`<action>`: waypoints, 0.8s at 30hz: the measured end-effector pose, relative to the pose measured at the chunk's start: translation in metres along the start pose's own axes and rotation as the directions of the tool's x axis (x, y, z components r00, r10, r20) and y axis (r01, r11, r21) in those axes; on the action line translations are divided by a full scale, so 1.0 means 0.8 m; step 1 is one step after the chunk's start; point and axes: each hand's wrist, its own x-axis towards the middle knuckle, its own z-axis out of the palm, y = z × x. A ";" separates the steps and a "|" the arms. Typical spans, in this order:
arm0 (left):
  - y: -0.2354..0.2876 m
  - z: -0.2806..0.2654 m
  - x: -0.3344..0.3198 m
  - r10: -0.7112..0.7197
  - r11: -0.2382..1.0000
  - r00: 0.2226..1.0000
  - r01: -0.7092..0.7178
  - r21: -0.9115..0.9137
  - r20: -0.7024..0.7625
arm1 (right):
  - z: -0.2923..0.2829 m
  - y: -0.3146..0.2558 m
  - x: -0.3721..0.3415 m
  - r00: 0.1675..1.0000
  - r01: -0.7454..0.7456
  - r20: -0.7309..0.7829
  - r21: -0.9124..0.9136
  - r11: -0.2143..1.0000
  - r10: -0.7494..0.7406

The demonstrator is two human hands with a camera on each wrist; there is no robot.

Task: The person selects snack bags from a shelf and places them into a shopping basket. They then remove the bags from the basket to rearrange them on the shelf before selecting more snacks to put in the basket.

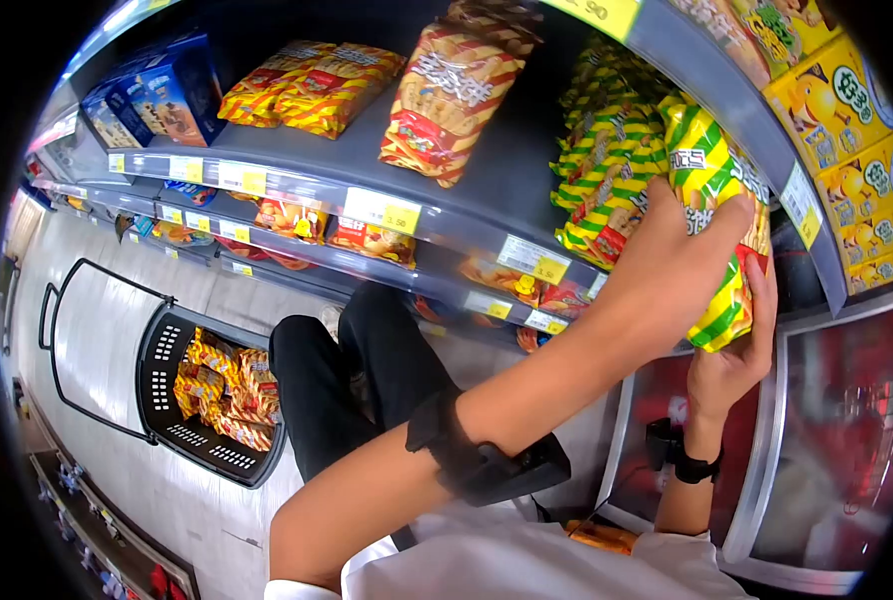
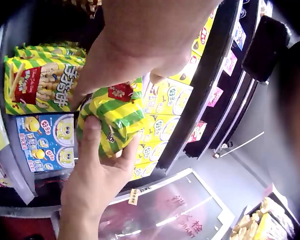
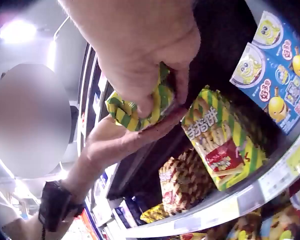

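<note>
Both hands hold one green-and-yellow striped bag of finger biscuits [image 1: 722,325] at the right end of the shelf. Reaching across from the left, the left hand [image 1: 682,265] grips its upper part, thumb over the front. The right hand [image 1: 732,375] holds the bag's lower end from beneath. In the left wrist view the right thumb lies over the crinkled wrapper [image 2: 112,117] and the fingers wrap its far side. Matching bags [image 1: 607,150] stand in a row just left of the held one, also seen as striped bags [image 3: 225,145] in the right wrist view.
A black basket [image 1: 152,375] with red-and-yellow bags inside stands on the floor at left. A red-striped bag [image 1: 452,100] and blue boxes [image 1: 167,90] share the shelf. Price tags line its edge [image 1: 327,195]. Yellow boxes [image 1: 857,165] stand at right, above a hydrant cabinet [image 1: 837,430].
</note>
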 end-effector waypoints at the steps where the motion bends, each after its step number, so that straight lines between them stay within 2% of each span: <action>1: -0.002 -0.007 0.002 -0.009 1.000 1.000 0.009 0.015 -0.011 | 0.005 0.004 0.002 1.000 0.007 -0.001 0.014 1.000 -0.007; 2: -0.014 -0.016 0.010 0.065 0.991 0.998 -0.065 0.115 0.001 | 0.008 0.006 0.002 0.999 -0.017 -0.029 -0.001 1.000 0.017; 3: -0.018 -0.021 0.010 0.069 0.991 0.998 -0.068 0.116 -0.006 | 0.010 0.008 0.002 0.998 -0.042 -0.056 -0.021 0.999 0.040; 5: -0.024 -0.026 0.011 0.135 0.863 0.986 -0.071 0.500 -0.094 | 0.014 0.013 0.009 0.983 -0.135 -0.111 0.114 0.984 0.147; 6: -0.043 -0.029 0.014 0.429 0.722 0.897 -0.273 0.636 -0.103 | 0.017 0.011 0.021 0.973 -0.163 -0.133 0.181 0.970 0.188; 8: -0.041 -0.045 0.010 0.427 0.703 0.901 -0.276 0.656 -0.078 | 0.023 0.019 0.042 0.962 -0.179 -0.158 0.249 0.952 0.222; 9: -0.040 -0.053 0.008 0.420 0.682 0.906 -0.275 0.677 -0.056 | 0.023 0.032 0.052 0.976 -0.168 -0.127 0.094 0.981 0.179; 11: -0.042 -0.062 0.005 0.433 0.689 0.899 -0.284 0.667 -0.065 | 0.031 0.042 0.062 0.994 -0.065 -0.096 -0.045 0.997 0.060; 12: -0.040 -0.068 0.003 0.377 0.712 0.924 -0.248 0.657 -0.059 | 0.036 0.045 0.065 0.996 0.002 -0.084 -0.074 0.997 -0.008; 13: -0.039 -0.074 0.002 0.319 0.733 0.946 -0.209 0.647 -0.056 | 0.038 0.042 0.066 0.996 0.004 -0.083 -0.070 0.998 -0.010; 15: -0.040 -0.087 0.000 0.366 0.693 0.929 -0.237 0.681 -0.049 | 0.037 0.031 0.064 0.999 0.011 -0.038 -0.155 0.988 -0.017; 17: -0.034 -0.099 -0.005 0.350 0.717 0.934 -0.217 0.662 -0.073 | 0.031 0.032 0.065 0.999 -0.008 -0.043 -0.070 0.998 0.005; 21: -0.031 -0.105 -0.013 0.277 0.660 0.958 -0.135 0.739 -0.072 | 0.015 0.035 0.062 0.999 -0.039 0.003 -0.073 0.997 0.040; 22: -0.036 -0.108 -0.011 0.280 0.665 0.957 -0.136 0.734 -0.076 | 0.017 0.032 0.063 1.000 -0.026 0.002 0.002 1.000 0.026; 23: -0.046 -0.112 -0.007 0.390 0.571 0.921 -0.262 0.778 0.024 | 0.018 0.029 0.062 1.000 -0.014 0.000 0.076 0.997 0.014; 24: -0.046 -0.112 -0.007 0.481 0.461 0.867 -0.379 0.803 0.133 | 0.021 0.028 0.057 0.999 -0.038 -0.019 0.069 0.997 0.039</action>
